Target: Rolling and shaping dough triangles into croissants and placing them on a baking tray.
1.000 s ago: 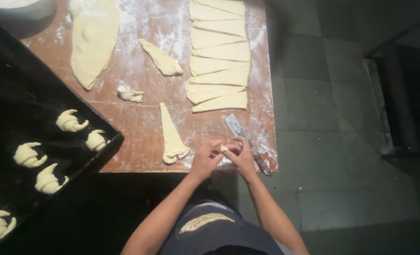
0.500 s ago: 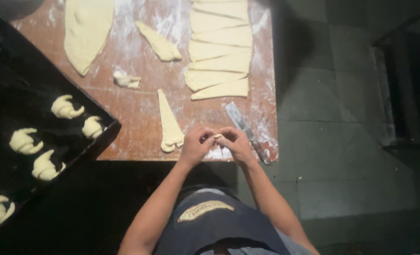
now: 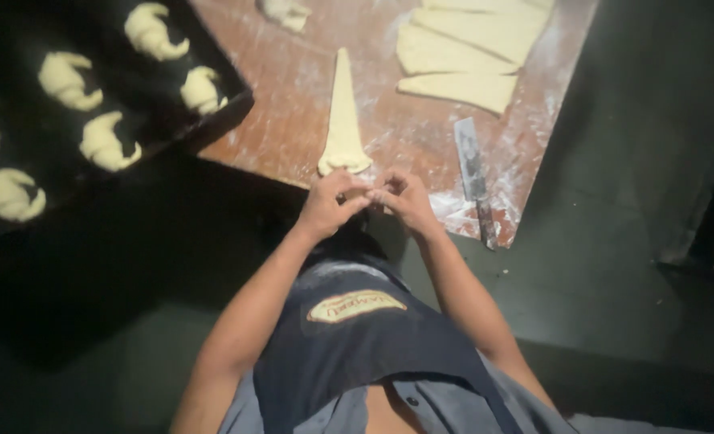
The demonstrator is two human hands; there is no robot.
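Head view: dim room, dark tiled floor to the right and below; a floured wooden table [image 3: 293, 88] fills the upper middle, its near edge running just in front of the person. A black baking tray [image 3: 212, 120] overlaps the table's left side. One long dough triangle [image 3: 344, 112] lies on the table, point away from the person, its wide end at the near edge and beginning to curl. Left hand [image 3: 329, 205] and right hand [image 3: 405, 201] sit side by side at that wide end, fingertips meeting just below it; the left touches the dough edge, the right is bent beside it. Grip state: both hands have fingers curled in a pinch, but what is between them is hidden, so I cannot tell if either is closed on dough. Progress, as a judgement: this piece is at the very start of rolling, most of its length flat. Done: six shaped crescents [image 3: 68, 80] count on the tray. Left: a stack of cut triangles [image 3: 461, 60] at top right, at least three visible, more cropped. Also one small dough scrap [image 3: 286, 12] at the top edge and one bench knife [image 3: 474, 173] lying near the right hand, apart from it.
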